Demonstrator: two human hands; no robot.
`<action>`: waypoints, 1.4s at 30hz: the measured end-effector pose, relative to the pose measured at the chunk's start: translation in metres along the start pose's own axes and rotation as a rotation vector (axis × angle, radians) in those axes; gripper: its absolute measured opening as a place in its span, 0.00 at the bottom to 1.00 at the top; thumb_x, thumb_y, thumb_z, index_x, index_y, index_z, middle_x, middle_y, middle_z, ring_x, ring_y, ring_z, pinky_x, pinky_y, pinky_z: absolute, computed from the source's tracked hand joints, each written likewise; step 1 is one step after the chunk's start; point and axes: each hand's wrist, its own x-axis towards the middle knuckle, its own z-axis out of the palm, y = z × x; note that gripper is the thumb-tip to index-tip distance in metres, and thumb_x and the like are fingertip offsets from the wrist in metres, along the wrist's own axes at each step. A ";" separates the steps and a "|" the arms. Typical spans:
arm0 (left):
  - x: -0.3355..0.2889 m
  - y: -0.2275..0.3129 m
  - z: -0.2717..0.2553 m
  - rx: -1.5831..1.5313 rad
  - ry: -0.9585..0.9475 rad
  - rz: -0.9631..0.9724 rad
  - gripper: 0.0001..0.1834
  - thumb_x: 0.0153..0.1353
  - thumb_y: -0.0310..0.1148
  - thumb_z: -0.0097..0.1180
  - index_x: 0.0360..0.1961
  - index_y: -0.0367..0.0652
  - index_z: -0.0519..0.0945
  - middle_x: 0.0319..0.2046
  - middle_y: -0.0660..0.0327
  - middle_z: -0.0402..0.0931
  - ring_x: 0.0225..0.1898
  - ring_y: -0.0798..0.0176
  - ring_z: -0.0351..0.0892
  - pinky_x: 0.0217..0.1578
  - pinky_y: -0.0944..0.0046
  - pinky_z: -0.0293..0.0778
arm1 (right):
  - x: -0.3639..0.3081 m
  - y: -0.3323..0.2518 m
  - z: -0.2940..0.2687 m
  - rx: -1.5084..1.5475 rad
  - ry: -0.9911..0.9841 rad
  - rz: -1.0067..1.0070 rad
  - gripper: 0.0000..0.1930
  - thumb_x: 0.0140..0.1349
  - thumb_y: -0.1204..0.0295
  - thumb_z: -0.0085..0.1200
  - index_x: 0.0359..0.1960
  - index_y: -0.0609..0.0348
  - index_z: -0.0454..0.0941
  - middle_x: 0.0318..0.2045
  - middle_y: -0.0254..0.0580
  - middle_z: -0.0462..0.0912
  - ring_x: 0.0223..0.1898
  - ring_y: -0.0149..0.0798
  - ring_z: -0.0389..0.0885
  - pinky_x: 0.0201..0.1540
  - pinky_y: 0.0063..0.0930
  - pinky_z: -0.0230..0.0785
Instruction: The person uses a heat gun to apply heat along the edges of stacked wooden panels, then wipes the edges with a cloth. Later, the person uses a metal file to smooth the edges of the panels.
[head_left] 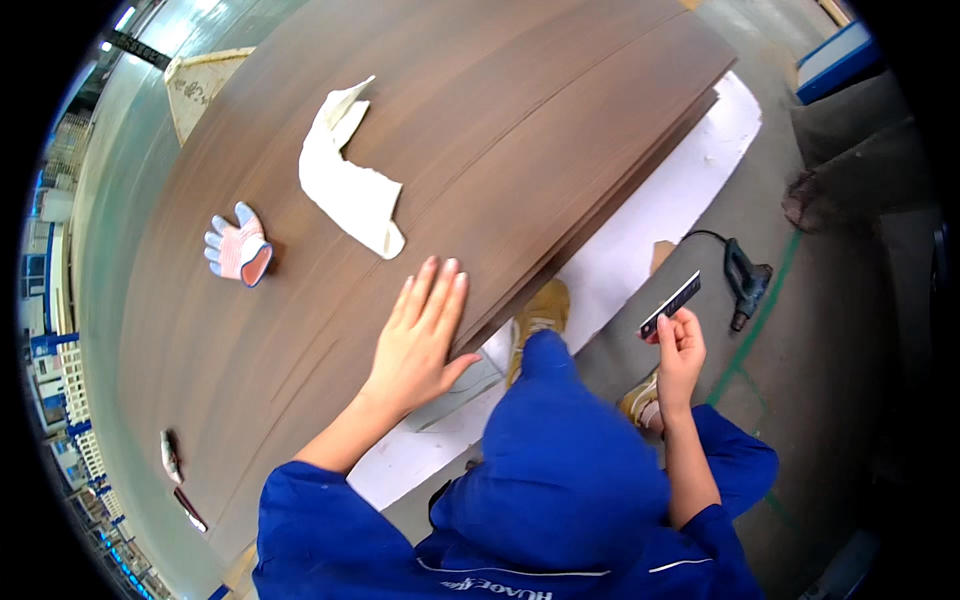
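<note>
My left hand (422, 330) lies flat on a large brown wood-grain panel (560, 150), fingers together and stretched out, near the panel's close edge. Nothing is held in it. Out to the right, beyond the panel, my right hand (681, 345) pinches a small flat dark strip with a pale edge (670, 304) by its lower end. The strip tilts up to the right; its exact kind cannot be made out. Ahead of my left hand a crumpled white cloth (350, 190) rests on the panel. Left of the cloth lies a pink-and-grey work glove (240, 247).
Two small slim tools, one silvery (170, 457) and one dark (190, 510), lie at the panel's lower left. A white sheet (690, 185) shows below the panel's edge. On the floor at right is a black heat gun (746, 284) with a cord, beside a green line (757, 330).
</note>
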 end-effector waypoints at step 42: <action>0.106 -0.050 0.019 -0.397 0.167 0.210 0.14 0.44 0.27 0.69 0.36 0.46 0.83 0.35 0.64 0.73 0.43 0.58 0.68 0.44 0.62 0.67 | 0.042 -0.027 0.124 -0.392 -0.416 -0.050 0.08 0.63 0.72 0.56 0.30 0.66 0.78 0.21 0.38 0.74 0.21 0.26 0.67 0.23 0.22 0.59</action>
